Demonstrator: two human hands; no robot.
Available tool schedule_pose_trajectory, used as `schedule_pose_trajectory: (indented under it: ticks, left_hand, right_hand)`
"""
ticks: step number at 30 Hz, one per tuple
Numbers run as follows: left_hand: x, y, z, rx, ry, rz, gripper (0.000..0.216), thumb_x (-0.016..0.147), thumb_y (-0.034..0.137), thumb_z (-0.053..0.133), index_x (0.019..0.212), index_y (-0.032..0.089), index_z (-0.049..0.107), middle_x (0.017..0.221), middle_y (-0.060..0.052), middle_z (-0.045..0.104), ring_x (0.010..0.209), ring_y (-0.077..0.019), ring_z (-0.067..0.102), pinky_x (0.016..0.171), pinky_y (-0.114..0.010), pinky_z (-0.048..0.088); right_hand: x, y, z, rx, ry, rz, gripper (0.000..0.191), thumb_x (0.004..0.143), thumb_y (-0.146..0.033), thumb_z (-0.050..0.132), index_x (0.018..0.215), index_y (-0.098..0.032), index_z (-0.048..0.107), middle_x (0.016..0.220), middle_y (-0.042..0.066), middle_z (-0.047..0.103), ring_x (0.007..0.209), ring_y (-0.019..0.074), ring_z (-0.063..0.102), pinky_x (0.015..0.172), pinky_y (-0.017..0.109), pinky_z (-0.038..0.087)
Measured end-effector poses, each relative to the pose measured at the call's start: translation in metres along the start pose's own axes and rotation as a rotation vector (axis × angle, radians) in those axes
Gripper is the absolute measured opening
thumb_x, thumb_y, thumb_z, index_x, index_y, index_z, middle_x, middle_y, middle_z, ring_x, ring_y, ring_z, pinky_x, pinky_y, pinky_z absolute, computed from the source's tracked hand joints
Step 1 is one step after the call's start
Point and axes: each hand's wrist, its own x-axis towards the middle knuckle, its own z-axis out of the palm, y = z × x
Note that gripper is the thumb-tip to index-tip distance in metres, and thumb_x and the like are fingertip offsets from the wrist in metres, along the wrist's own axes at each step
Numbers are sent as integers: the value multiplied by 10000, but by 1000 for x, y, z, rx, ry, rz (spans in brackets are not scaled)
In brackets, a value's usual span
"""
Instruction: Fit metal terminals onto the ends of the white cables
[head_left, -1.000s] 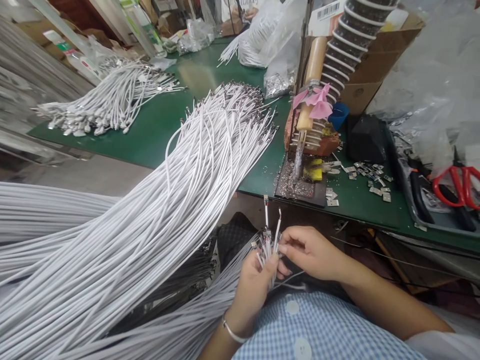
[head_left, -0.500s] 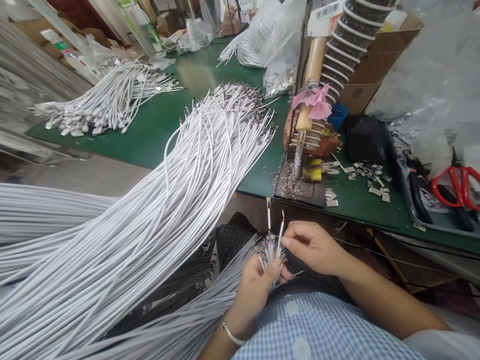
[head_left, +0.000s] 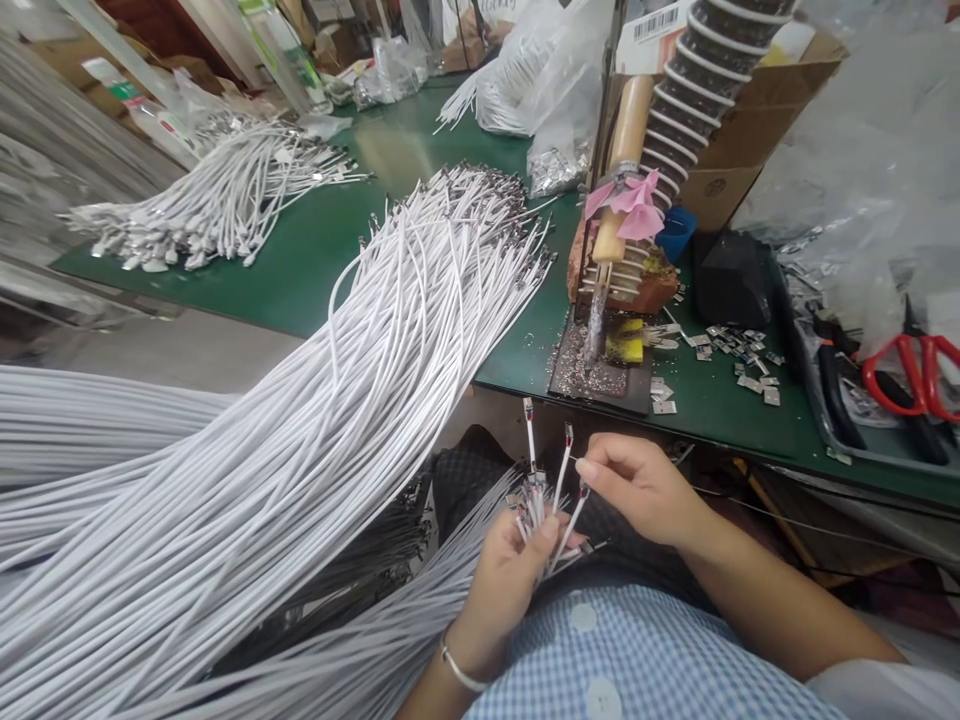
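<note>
In the head view, my left hand [head_left: 517, 555] is closed around a bunch of thin white cables [head_left: 537, 510] above my lap. Their short ends, with small metal connectors or bared wires, stick up past the thumb. One white cable [head_left: 531, 440] stands tallest, tipped with a metal connector [head_left: 528, 407]. Beside it a second white cable [head_left: 561, 475] leans right, and a third [head_left: 571, 525] slants further right. My right hand [head_left: 634, 485] is pinched on a thin wire [head_left: 574, 459] whose tip pokes out left. Its fingertips are at the third cable's end, apparently touching it.
A large bundle of white cables [head_left: 375, 330] spans the left and the green table [head_left: 300, 290]. A soldering iron [head_left: 600, 310] with a wooden handle stands tip-down on a dark plate [head_left: 636, 390]. Loose metal connectors [head_left: 750, 350] and a tray with red-handled scissors [head_left: 900, 375] lie right.
My right hand has shifted slightly right and drawn another cable end out from the bunch. The cable ends now fan wider; my left hand has barely moved.
</note>
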Motion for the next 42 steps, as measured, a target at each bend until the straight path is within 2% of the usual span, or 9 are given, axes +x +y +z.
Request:
schedule_pose_trajectory:
  ticks: [7, 12, 16, 19, 25, 29, 33, 38, 42]
  left_hand:
    - [-1, -3, 0, 31, -31, 2, 180, 773, 309, 647, 848, 147, 626, 752, -41, 703, 718, -167, 672, 671, -261, 515]
    - [1, -3, 3, 33, 24, 12, 201, 738, 313, 677, 847, 145, 665, 847, -67, 691, 810, -187, 643, 713, -282, 513]
    - [3, 0, 5, 51, 93, 93, 204, 712, 342, 693, 779, 149, 692, 736, -27, 653, 698, -144, 600, 691, -263, 489]
    - [4, -3, 3, 53, 68, 85, 219, 742, 355, 662, 826, 154, 689, 706, -16, 644, 663, -127, 577, 683, -250, 463]
    - [5, -12, -1, 106, -74, 73, 201, 790, 320, 615, 810, 124, 656, 694, -23, 618, 655, -130, 532, 654, -252, 419]
    - [3, -10, -1, 91, -32, 53, 250, 812, 349, 579, 900, 131, 663, 721, -36, 630, 677, -143, 549, 684, -271, 428]
    - [1, -11, -3, 74, 3, 69, 257, 802, 373, 587, 852, 133, 666, 713, -37, 629, 674, -148, 556, 685, -278, 437]
    - [2, -13, -3, 34, -20, 51, 145, 800, 293, 611, 820, 152, 639, 745, -20, 637, 686, -130, 562, 673, -262, 453]
    - [1, -11, -3, 14, -20, 38, 120, 798, 270, 619, 820, 153, 631, 759, -11, 643, 672, -110, 565, 675, -243, 458]
  right_hand:
    - [1, 5, 4, 45, 83, 59, 259, 793, -371, 561, 640, -167, 516, 587, -33, 414, 522, 100, 385, 492, 229, 333]
    - [1, 3, 5, 89, 51, 117, 276, 800, -366, 538, 624, -187, 423, 598, -37, 392, 531, 97, 370, 493, 224, 339]
    - [0, 1, 4, 91, 20, 97, 270, 818, -363, 506, 636, -190, 407, 589, -45, 359, 532, 95, 339, 489, 222, 324]
    - [1, 2, 5, 93, -12, 85, 288, 812, -348, 517, 608, -192, 387, 567, -55, 336, 506, 86, 311, 465, 214, 300]
    - [2, 2, 11, 126, -54, 122, 146, 760, -294, 591, 728, -168, 522, 630, -29, 468, 540, 96, 446, 506, 214, 389]
    - [2, 2, 10, 30, -33, 64, 131, 791, -228, 514, 681, -158, 527, 621, -16, 478, 554, 99, 442, 521, 220, 382]
    - [2, 3, 9, -5, -31, 51, 139, 773, -204, 514, 641, -161, 507, 594, -21, 473, 540, 98, 428, 507, 216, 368]
    - [2, 2, 11, 73, -65, 87, 107, 771, -244, 548, 806, -148, 580, 672, 3, 529, 591, 118, 501, 551, 232, 419]
    - [2, 1, 9, -5, -74, 81, 140, 795, -241, 518, 706, -147, 572, 638, -1, 509, 574, 113, 474, 536, 224, 390]
